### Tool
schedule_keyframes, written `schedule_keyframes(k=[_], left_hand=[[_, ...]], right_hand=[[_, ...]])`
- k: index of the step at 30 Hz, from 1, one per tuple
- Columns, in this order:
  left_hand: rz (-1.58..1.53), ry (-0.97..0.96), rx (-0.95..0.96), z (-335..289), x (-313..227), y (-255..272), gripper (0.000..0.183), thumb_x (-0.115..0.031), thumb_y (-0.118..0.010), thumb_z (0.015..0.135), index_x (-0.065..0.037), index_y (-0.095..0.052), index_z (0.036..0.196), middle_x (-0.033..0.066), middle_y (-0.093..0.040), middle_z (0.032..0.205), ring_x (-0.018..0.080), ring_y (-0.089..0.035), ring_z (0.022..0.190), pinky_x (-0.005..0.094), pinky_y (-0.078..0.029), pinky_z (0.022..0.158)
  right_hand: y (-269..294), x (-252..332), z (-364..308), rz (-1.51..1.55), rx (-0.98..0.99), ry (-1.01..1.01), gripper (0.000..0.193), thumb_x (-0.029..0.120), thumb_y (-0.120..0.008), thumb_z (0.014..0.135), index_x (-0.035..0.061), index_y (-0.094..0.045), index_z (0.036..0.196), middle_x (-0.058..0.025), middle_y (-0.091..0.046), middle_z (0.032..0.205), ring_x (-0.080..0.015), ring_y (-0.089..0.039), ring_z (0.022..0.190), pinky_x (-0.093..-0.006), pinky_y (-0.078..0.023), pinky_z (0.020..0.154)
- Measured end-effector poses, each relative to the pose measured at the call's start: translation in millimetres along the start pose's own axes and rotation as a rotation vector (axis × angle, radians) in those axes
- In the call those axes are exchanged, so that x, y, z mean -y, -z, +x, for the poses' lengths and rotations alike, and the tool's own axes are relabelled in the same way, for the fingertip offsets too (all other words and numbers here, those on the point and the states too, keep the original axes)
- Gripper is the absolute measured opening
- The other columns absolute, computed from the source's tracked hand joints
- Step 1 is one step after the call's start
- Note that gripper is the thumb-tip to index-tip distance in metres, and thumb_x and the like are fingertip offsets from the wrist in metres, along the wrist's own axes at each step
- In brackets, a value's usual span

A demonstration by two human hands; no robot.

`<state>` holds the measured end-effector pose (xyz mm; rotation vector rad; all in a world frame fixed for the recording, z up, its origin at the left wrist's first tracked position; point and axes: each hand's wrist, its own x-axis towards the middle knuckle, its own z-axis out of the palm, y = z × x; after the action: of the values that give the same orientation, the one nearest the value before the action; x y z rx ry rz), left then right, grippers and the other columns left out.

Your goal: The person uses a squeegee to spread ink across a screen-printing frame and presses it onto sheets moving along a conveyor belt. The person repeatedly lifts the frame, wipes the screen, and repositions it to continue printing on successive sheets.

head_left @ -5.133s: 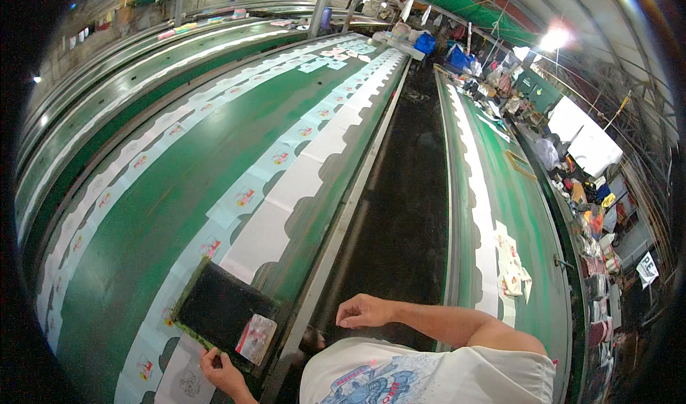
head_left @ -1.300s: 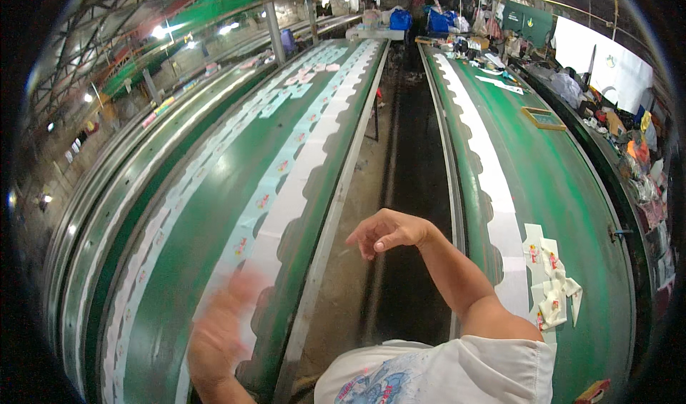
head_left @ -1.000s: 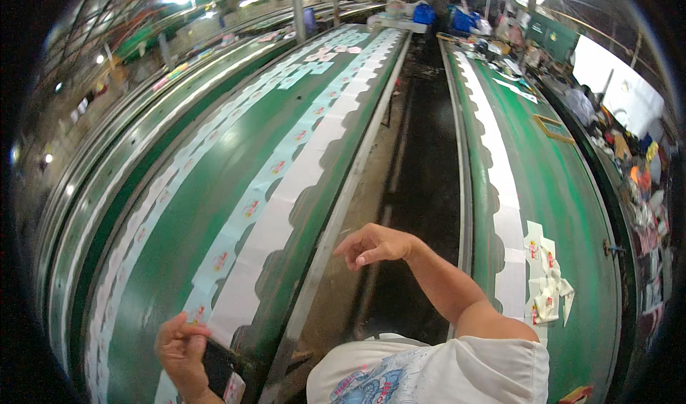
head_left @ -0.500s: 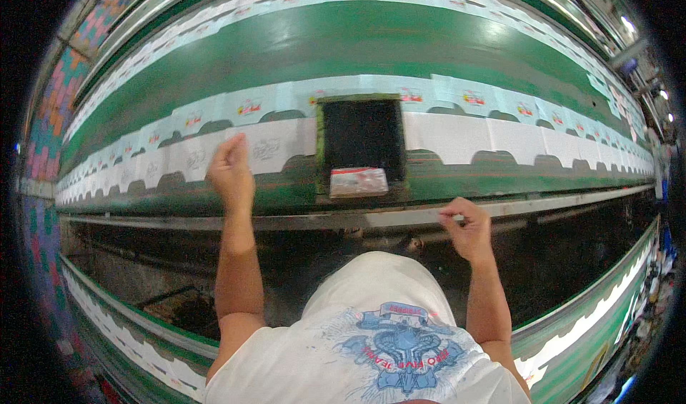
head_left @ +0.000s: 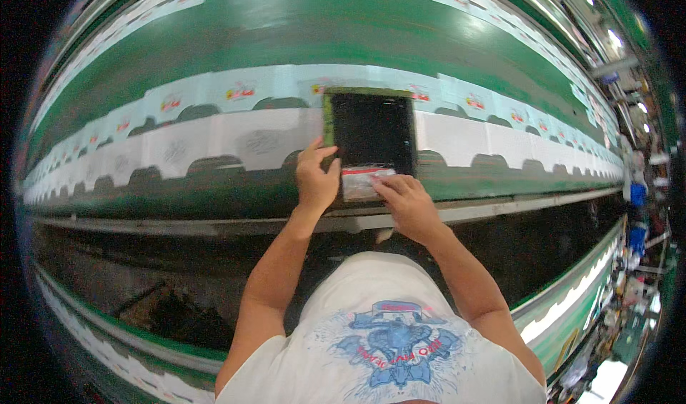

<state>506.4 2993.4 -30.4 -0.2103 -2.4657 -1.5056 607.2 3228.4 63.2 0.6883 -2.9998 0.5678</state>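
Note:
A small printing screen with a black middle and a worn green rim lies over the row of white pieces. My left hand is at its lower left side, fingers curled over the rim and the thumb near the inner edge. Across the screen's near end lies a squeegee-like block, whitish with a red strip along its top. My right hand has its fingers closed on the right end of this block. White fabric pieces to the left carry faint grey prints; those to the right look plain.
A long green table runs left to right, with a pale rail along its near edge. Light blue pieces with red and yellow prints line up behind the white ones. Another green table stands behind me at the right.
My left hand has come right and down to the screen's left rim. My right hand has moved left and up from beside the rail onto the block. The view has shifted slightly.

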Motion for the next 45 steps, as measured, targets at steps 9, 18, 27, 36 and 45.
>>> schedule_keyframes(k=[9, 18, 27, 36, 45], left_hand=[[0.012, 0.033, 0.040, 2.2, -2.9, -8.9, 0.034, 0.012, -0.077, 0.079, -0.006, -0.081, 0.107, 0.0245, -0.064, 0.154, 0.0382, -0.059, 0.142, 0.0491, -0.045, 0.119], [-0.113, -0.158, -0.053, -14.7, -88.9, -115.7, 0.020, 0.008, -0.081, 0.080, -0.008, -0.077, 0.092, 0.0279, -0.065, 0.153, 0.0406, -0.064, 0.136, 0.0466, -0.046, 0.116], [-0.211, 0.002, -0.041, -47.3, -121.6, -233.6, 0.018, 0.011, -0.078, 0.079, -0.006, -0.074, 0.086, 0.0283, -0.063, 0.155, 0.0390, -0.061, 0.139, 0.0473, -0.047, 0.115], [-0.126, 0.175, 0.053, -43.4, -123.2, -237.8, 0.017, 0.009, -0.080, 0.079, -0.003, -0.073, 0.088, 0.0265, -0.058, 0.161, 0.0331, -0.063, 0.141, 0.0422, -0.048, 0.116], [-0.261, 0.245, 0.071, -40.0, -123.9, -239.4, 0.025, 0.000, -0.075, 0.094, -0.005, -0.080, 0.118, 0.0251, -0.062, 0.156, 0.0353, -0.060, 0.144, 0.0442, -0.048, 0.118]], right_hand=[[-14.5, -19.2, -1.5, 0.087, -0.167, 0.025, 0.057, 0.004, -0.072, 0.085, 0.0115, -0.068, 0.141, -0.0123, -0.069, 0.132, -0.0381, -0.065, 0.122, -0.0516, -0.053, 0.106], [16.9, -96.8, -89.4, 0.073, -0.334, -0.116, 0.054, 0.003, -0.073, 0.081, 0.0121, -0.072, 0.135, -0.0107, -0.068, 0.137, -0.0373, -0.063, 0.130, -0.0518, -0.052, 0.110], [73.0, -199.0, -146.3, 0.108, -0.327, -0.053, 0.058, -0.006, -0.071, 0.077, 0.0090, -0.071, 0.134, -0.0104, -0.070, 0.136, -0.0368, -0.065, 0.127, -0.0511, -0.053, 0.109], [89.0, -218.9, -123.0, -0.023, -0.035, 0.127, 0.057, 0.007, -0.081, 0.077, 0.0077, -0.068, 0.133, -0.0130, -0.070, 0.127, -0.0351, -0.067, 0.123, -0.0483, -0.053, 0.103], [139.0, -277.0, -49.7, 0.122, 0.381, 0.005, 0.039, -0.002, -0.068, 0.083, 0.0093, -0.076, 0.120, -0.0180, -0.073, 0.118, -0.0410, -0.070, 0.117, -0.0520, -0.057, 0.102]])
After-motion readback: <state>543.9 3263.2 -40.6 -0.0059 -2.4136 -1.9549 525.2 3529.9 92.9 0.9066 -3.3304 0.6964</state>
